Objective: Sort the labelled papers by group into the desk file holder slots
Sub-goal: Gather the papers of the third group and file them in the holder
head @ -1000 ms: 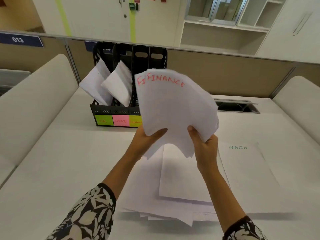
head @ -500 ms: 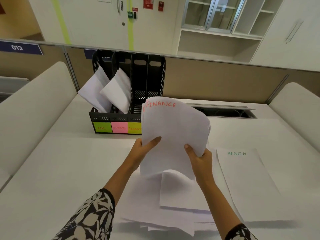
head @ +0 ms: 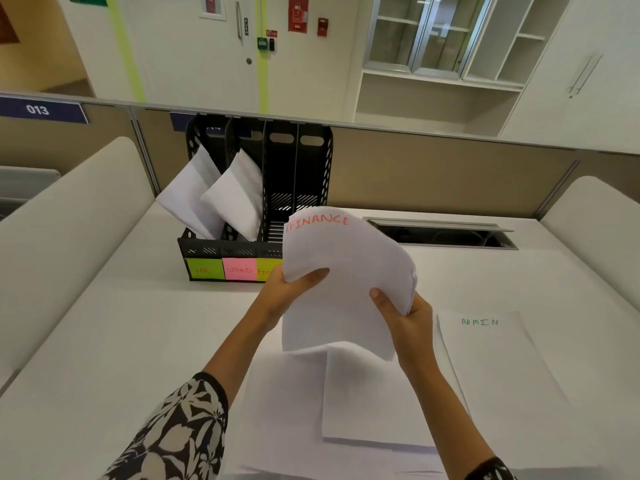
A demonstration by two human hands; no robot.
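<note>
A bundle of white sheets headed FINANCE (head: pixel 346 271) in red is held upright over the desk, in front of the holder's right end. My left hand (head: pixel 287 292) grips its left edge and my right hand (head: pixel 405 317) grips its right edge. The black desk file holder (head: pixel 221 249) stands at the back, with notes reading HR, SPORTS and a partly hidden FIN on its front. White papers (head: pixel 207 192) lean in its two left slots; the two right slots show no paper. A sheet marked ADMIN (head: pixel 491 358) lies flat at the right. More loose sheets (head: pixel 363 403) lie under my hands.
A tan partition (head: pixel 433 174) runs behind the desk, with an open cable slot (head: pixel 440 235) just in front of it. Rounded white dividers (head: pixel 69 220) flank the desk on both sides. The white desk top (head: pixel 121 341) stretches left of the loose sheets.
The FINANCE bundle has come down from in front of the holder's slots to a lower spot above the desk, both hands still on it. The view has tilted up.
</note>
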